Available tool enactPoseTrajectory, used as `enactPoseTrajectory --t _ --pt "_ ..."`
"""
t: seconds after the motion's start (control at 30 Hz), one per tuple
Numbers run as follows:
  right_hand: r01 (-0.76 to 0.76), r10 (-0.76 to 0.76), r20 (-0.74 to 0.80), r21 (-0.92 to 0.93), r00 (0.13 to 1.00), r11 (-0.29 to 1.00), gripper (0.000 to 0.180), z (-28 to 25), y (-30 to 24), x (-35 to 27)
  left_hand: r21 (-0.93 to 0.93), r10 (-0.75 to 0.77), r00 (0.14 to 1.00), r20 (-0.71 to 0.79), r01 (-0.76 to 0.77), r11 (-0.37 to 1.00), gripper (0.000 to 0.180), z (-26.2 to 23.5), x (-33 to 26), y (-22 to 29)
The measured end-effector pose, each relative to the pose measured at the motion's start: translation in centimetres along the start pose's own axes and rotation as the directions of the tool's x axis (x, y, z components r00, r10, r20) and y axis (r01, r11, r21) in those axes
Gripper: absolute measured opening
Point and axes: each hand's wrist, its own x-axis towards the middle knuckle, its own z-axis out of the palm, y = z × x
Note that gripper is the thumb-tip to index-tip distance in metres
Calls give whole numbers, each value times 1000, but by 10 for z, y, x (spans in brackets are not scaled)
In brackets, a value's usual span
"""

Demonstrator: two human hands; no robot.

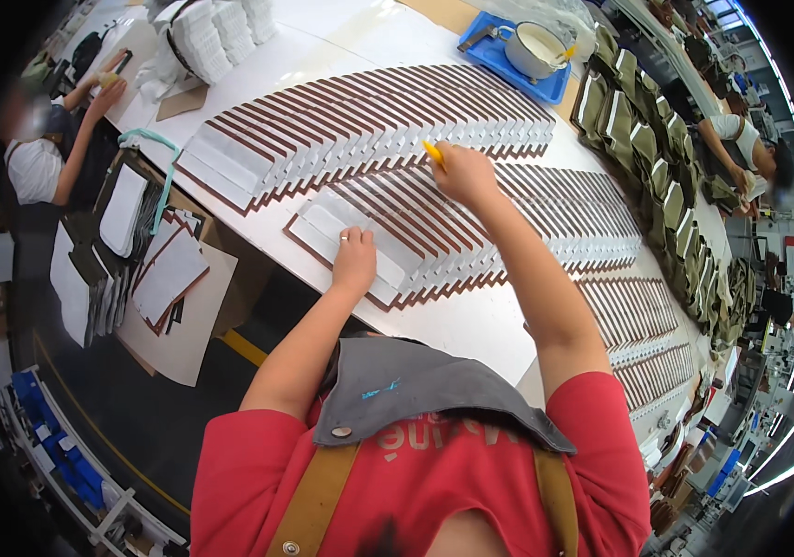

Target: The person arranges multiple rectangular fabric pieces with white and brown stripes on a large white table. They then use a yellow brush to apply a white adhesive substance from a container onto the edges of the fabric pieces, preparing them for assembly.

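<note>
My left hand [355,260] rests on the nearest piece of a long fanned row, its fingertips on the white strip [330,232] there. A ring shows on one finger. These overlapping panels [416,243] are white-faced with brown edges. Above the same row is my right hand [467,174], closed around a yellow-handled tool [432,151]; its working end cannot be made out. A second fanned row of panels [351,121] lies just beyond, parallel to the first.
A blue tray [557,90] at the far side holds a pot of white paste [538,51]. Olive-green pieces [643,153] are heaped along the right. Smaller fanned rows [634,311] lie right of me. A box of cut panels [169,278] stands left, near a seated person [39,167].
</note>
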Motion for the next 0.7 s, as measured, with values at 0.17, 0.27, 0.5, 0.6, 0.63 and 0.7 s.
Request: enactPoseTrajectory --t 0.17,0.27,0.5,0.6,0.63,0.7 --pt "162 -123 -114 464 986 871 29 48 -30 -63 -116 12 1000 29 -8 993 26 -19 -5 3" --pt "139 -60 -219 368 974 919 20 42 -23 -62 -14 57 998 29 -57 998 27 -17 -8 0" --pt "386 -307 -255 367 917 846 13 55 -53 -54 7 50 999 -12 -50 999 28 -1 -11 -3" --pt "246 -179 -217 343 960 906 14 50 -44 -40 38 70 998 3 -70 997 27 -3 -10 -3" --pt "262 -185 -263 297 947 918 15 47 -42 -37 58 80 997 6 -80 995 27 -3 -10 -3" --pt "286 -192 -283 344 940 894 15 41 -44 -44 23 79 997 14 -79 997 27 -7 -9 -2"
